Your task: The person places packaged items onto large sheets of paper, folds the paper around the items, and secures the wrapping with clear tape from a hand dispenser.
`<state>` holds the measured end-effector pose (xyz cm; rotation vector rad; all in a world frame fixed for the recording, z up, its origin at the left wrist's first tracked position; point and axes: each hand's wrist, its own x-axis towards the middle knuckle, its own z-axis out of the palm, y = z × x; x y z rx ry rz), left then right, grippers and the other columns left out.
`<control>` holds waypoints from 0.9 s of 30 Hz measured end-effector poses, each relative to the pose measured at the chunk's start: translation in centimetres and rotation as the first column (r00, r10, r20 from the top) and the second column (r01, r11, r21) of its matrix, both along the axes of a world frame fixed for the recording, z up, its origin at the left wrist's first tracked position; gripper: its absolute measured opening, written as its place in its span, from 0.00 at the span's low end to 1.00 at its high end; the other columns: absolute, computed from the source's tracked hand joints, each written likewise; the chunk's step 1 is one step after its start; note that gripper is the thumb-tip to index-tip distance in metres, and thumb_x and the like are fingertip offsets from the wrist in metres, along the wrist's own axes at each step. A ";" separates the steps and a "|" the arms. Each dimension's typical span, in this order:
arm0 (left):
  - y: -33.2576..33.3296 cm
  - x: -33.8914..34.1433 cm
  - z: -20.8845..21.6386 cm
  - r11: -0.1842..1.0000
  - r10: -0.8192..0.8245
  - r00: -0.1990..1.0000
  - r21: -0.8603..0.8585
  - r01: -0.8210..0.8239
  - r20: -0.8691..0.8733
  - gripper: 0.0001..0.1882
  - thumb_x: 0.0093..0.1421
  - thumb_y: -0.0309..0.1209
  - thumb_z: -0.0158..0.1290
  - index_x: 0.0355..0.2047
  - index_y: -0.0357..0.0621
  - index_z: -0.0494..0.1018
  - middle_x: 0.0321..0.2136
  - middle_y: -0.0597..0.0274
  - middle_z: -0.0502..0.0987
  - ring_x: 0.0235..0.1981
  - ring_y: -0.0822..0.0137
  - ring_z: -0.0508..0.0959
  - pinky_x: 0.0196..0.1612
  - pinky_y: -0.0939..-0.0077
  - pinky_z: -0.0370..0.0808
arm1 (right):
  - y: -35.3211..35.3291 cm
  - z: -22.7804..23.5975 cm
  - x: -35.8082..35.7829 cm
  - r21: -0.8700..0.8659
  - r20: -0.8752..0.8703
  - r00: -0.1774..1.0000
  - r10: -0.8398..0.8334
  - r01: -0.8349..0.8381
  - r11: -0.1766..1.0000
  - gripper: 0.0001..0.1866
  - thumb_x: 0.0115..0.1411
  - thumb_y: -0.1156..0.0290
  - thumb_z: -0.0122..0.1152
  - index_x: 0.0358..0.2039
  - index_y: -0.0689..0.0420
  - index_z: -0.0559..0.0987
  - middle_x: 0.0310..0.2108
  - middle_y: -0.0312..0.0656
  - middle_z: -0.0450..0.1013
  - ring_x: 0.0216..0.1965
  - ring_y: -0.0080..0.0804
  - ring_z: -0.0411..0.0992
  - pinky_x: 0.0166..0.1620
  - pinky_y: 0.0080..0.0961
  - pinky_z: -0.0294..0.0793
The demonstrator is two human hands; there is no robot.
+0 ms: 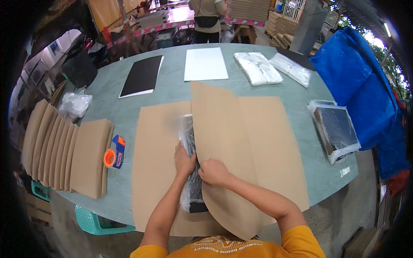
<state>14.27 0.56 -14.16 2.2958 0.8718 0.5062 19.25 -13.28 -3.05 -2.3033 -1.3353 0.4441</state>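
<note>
In front of me a flat brown cardboard sheet lies on the table, with a flat dark panel wrapped in clear plastic on it. A raised cardboard flap bends over from the right and covers part of the panel. My left hand rests on the wrapped panel, fingers stretched along it and thumb apart. Closed around the flap's left edge, my right hand is just right of the left one. The fingertips of the right hand are hidden.
Folded cardboard pieces and an orange-and-blue tape dispenser are at left. Farther back lie a black sheet, a white sheet and plastic sleeves. Another wrapped panel sits right, beside a blue tarp. A person stands beyond the table.
</note>
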 end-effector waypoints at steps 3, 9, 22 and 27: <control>-0.1 -0.4 -0.2 1.000 -0.016 0.998 -0.018 0.017 0.058 0.36 0.57 0.44 0.48 0.55 0.26 0.52 0.55 0.35 0.57 0.57 0.42 0.57 0.60 0.58 0.51 | 0.8 -3.5 -1.5 -0.039 -0.063 0.997 -0.046 0.044 0.998 0.16 0.49 0.65 0.51 0.16 0.65 0.76 0.19 0.57 0.71 0.24 0.52 0.72 0.32 0.43 0.72; 1.8 -0.5 -0.9 0.991 -0.052 0.984 -0.116 0.073 0.170 0.41 0.55 0.49 0.48 0.56 0.28 0.51 0.56 0.36 0.56 0.59 0.44 0.55 0.61 0.57 0.48 | 2.1 -4.4 -1.9 -0.086 0.023 0.999 -0.043 0.044 0.995 0.16 0.51 0.62 0.51 0.20 0.64 0.77 0.17 0.53 0.72 0.22 0.48 0.73 0.29 0.41 0.72; 0.4 -0.3 0.3 0.986 -0.073 0.997 -0.147 0.078 0.039 0.46 0.49 0.48 0.55 0.58 0.30 0.47 0.57 0.38 0.53 0.61 0.46 0.49 0.62 0.58 0.45 | -3.3 -8.3 15.5 0.274 0.070 0.660 -0.748 0.708 0.651 0.20 0.56 0.58 0.53 0.27 0.67 0.73 0.30 0.57 0.69 0.34 0.52 0.67 0.40 0.40 0.66; 0.7 -1.1 0.4 0.986 -0.063 0.997 -0.153 0.067 0.034 0.45 0.50 0.47 0.55 0.58 0.30 0.47 0.57 0.37 0.53 0.61 0.45 0.50 0.62 0.57 0.45 | -13.3 -6.7 3.7 0.051 -0.181 0.706 -0.685 0.702 0.710 0.23 0.59 0.57 0.50 0.20 0.68 0.71 0.21 0.56 0.67 0.26 0.52 0.66 0.31 0.40 0.64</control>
